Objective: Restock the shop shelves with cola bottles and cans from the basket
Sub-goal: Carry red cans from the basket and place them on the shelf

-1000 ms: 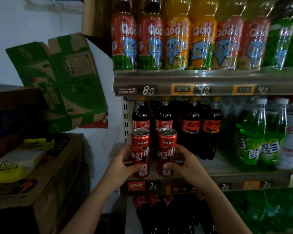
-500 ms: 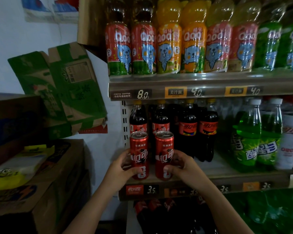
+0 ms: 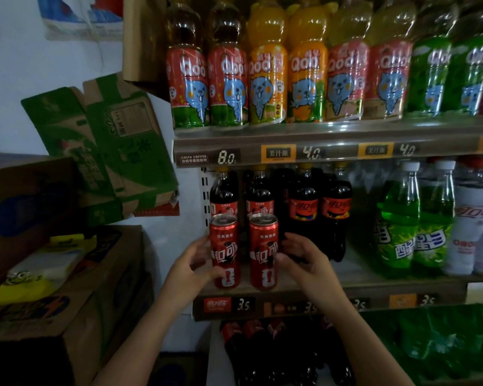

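Between both hands' fingers (image 3: 202, 243), the left can (image 3: 225, 246) and right can (image 3: 263, 246) stand upright on the shelf (image 3: 357, 274) front, cola bottles (image 3: 304, 207) just behind. The left hand (image 3: 190, 266) grasps the left can; the right hand (image 3: 310, 263) has its fingers loose, thumb touching its can.

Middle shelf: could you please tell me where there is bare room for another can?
Bare grey shelf board lies between the dark cola bottles and the green soda bottles. The left end is crowded: two red cola cans in front, bottles behind.
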`<action>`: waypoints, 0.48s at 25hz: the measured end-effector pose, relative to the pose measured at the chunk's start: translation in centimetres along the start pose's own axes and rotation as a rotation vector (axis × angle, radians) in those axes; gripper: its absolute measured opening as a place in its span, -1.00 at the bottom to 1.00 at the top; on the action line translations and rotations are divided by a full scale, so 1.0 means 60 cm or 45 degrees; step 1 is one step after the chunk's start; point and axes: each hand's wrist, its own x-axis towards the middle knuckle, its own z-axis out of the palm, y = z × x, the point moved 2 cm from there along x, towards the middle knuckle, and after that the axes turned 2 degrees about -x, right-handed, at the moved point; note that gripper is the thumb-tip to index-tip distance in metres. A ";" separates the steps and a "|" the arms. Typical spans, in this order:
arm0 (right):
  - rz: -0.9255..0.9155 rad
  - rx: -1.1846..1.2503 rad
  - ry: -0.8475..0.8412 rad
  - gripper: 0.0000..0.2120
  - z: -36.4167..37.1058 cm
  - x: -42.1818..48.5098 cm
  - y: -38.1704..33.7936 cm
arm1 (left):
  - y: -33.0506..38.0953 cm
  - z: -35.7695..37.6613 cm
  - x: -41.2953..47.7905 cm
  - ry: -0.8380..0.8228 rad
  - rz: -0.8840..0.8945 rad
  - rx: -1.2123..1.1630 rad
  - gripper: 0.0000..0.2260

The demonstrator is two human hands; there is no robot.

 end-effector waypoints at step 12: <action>0.081 0.274 0.280 -0.85 -0.018 -0.233 -0.050 | 0.062 0.041 -0.233 0.335 0.131 -0.417 -0.85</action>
